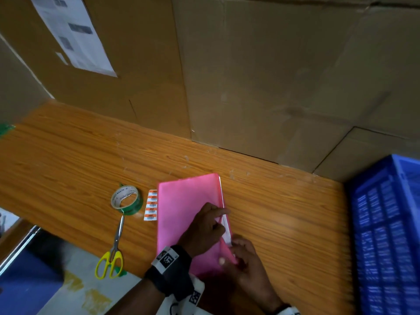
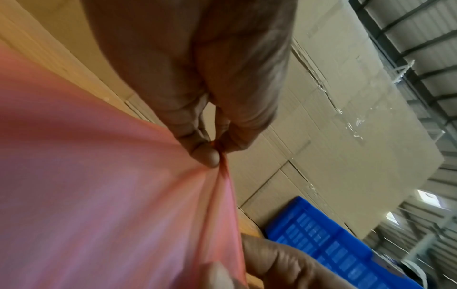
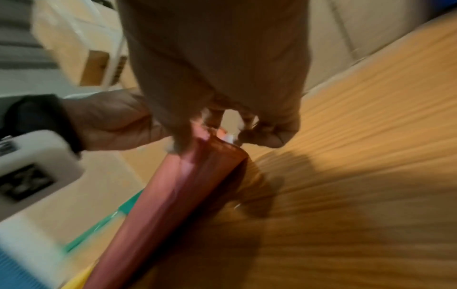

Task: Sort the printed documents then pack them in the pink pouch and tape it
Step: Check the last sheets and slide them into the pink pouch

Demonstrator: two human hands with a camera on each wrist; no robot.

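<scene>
A: How does the pink pouch (image 1: 181, 210) look?

B: It lies flat on the wooden table (image 1: 284, 214), smooth and bright pink. Along its right edge a thin white strip of the printed documents (image 1: 226, 226) shows.

A: And the hands?

B: The left hand (image 1: 204, 233) rests on the pouch, and in the left wrist view its thumb and a finger pinch the pink film at that edge, so the film makes folds toward the pinch. The right hand (image 1: 247, 264) is at the near right corner; its fingers are curled around the pouch edge and hold it.

A: What is on the table and around it?

B: Left of the pouch lies a strip of small orange and white labels (image 1: 151, 205), touching the pouch edge. Further left there is a green tape roll (image 1: 126, 201), and near it scissors (image 1: 112, 251) with yellow handles. Big cardboard sheets (image 1: 272, 76) stand behind the table, one with a printed paper (image 1: 72, 32) on it. A blue crate (image 1: 386, 235) stands at the right.

A: What is not clear?

B: The pouch's near end is hidden under the wrists. The wrist views are blurred, and the text on the labels is not readable.
</scene>
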